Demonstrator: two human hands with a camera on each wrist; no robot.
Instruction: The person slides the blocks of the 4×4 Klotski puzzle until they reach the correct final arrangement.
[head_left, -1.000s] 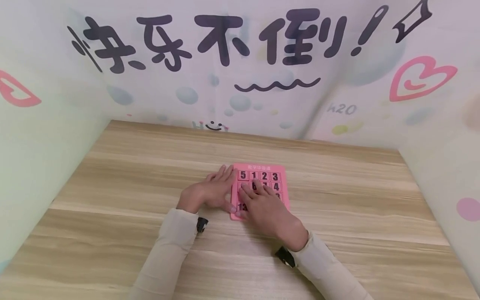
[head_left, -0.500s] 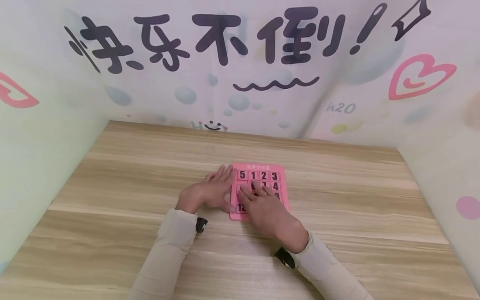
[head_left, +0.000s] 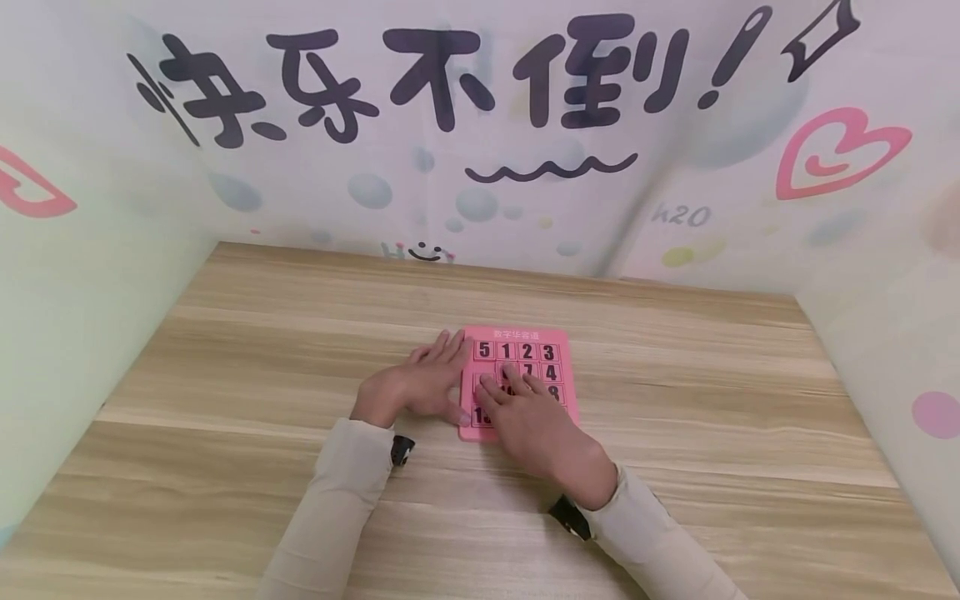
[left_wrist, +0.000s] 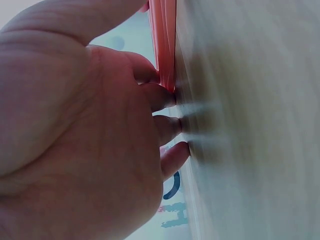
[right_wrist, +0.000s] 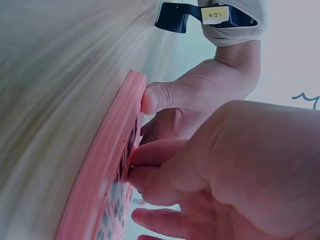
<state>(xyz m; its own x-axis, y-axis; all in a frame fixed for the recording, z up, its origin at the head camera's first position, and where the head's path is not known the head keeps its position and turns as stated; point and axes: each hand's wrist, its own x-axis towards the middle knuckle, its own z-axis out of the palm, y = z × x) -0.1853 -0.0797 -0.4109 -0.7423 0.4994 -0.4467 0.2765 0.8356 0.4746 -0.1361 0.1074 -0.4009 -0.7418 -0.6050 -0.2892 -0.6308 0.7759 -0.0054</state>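
A pink number slide puzzle (head_left: 572, 375) lies flat on the wooden table, its top row reading 5, 1, 2, 3. Along its left edge rests my left hand (head_left: 423, 387), fingers extended and spread, thumb at the lower left corner. In the left wrist view, those fingertips (left_wrist: 174, 157) reach down to the tabletop beside the puzzle's side wall (left_wrist: 164, 45). My right hand (head_left: 536, 425) lies over the lower part of the puzzle, its fingertips touching tiles on the left and middle. It hides several tiles. The right wrist view shows these fingers (right_wrist: 155, 152) against the tile face.
The wooden table (head_left: 712, 400) extends all round the puzzle. Behind it stands a white printed backdrop (head_left: 300, 192) with large black characters, and pale walls rise at both sides. Each wrist carries a black strap-on device, such as the one (head_left: 402, 451) at my left cuff.
My right thumb has drawn in from the puzzle's lower left, out of sight under the hand. The right fingers have shifted slightly over the tiles. My left hand stays in place.
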